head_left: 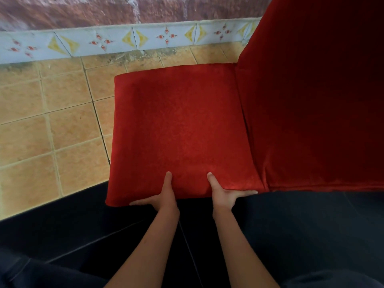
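Observation:
A red fabric cover point(182, 125) is stretched over a chair seat in the middle of the head view. The covered chair back point(315, 100) rises at the right. My left hand point(162, 196) grips the seat's near edge, thumb on top and fingers tucked underneath along the edge. My right hand point(224, 194) grips the same edge a little to the right, thumb on top, fingers running along the edge toward the back corner. The fingertips of both hands are partly hidden under the fabric.
Dark clothing point(291, 235) fills the lower part of the view below the seat. Tan floor tiles point(52, 125) lie to the left. A patterned tile skirting point(128, 38) and a reddish wall point(83, 11) run along the far side.

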A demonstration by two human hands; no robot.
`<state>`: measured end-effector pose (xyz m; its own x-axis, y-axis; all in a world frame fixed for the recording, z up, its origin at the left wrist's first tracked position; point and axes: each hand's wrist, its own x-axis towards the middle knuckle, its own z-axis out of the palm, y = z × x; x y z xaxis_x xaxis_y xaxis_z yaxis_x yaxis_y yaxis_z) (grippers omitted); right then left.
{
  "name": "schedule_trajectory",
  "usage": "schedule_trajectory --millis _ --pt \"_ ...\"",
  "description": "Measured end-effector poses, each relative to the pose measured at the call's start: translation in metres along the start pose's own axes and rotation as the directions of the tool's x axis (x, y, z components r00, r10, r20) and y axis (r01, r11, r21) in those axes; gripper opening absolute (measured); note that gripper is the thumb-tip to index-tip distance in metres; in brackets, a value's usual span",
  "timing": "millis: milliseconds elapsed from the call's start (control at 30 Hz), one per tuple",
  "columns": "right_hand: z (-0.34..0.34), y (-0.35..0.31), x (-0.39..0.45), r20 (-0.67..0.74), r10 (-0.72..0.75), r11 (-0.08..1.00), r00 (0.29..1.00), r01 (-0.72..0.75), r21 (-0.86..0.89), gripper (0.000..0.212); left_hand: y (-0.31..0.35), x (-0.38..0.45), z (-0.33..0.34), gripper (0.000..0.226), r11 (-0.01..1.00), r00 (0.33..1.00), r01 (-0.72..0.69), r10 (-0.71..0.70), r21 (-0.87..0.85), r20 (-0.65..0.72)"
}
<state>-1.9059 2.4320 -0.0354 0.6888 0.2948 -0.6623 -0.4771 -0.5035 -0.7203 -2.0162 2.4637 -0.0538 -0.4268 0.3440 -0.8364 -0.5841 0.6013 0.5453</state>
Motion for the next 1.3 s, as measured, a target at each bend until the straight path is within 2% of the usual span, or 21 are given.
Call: schedule_trajectory --millis 433,667,1000,1300 --pt "0.009 0.01 0.003 -0.091 -0.037 0.999 0.995 0.04 0.033 0.145 0.001 0.003 0.003 0.147 1.0 0.999 0.002 -0.002 0.01 -0.04" --pt "0.013 0.002 0.007 -0.152 0.003 0.992 0.988 0.017 0.127 0.141 0.001 0.004 0.003 0.15 1.0 0.999 0.028 -0.028 -0.007 -0.018" --pt "0.017 0.001 0.005 -0.138 -0.002 0.991 0.99 0.02 0.13 0.139 0.007 0.005 0.0 0.153 0.999 0.999 0.036 -0.036 0.006 0.012" --pt "0.02 -0.017 -0.043 -0.165 0.046 0.994 0.985 -0.028 0.109 0.14 0.039 -0.017 -0.017 0.149 1.0 0.999 0.023 -0.023 -0.006 -0.031"
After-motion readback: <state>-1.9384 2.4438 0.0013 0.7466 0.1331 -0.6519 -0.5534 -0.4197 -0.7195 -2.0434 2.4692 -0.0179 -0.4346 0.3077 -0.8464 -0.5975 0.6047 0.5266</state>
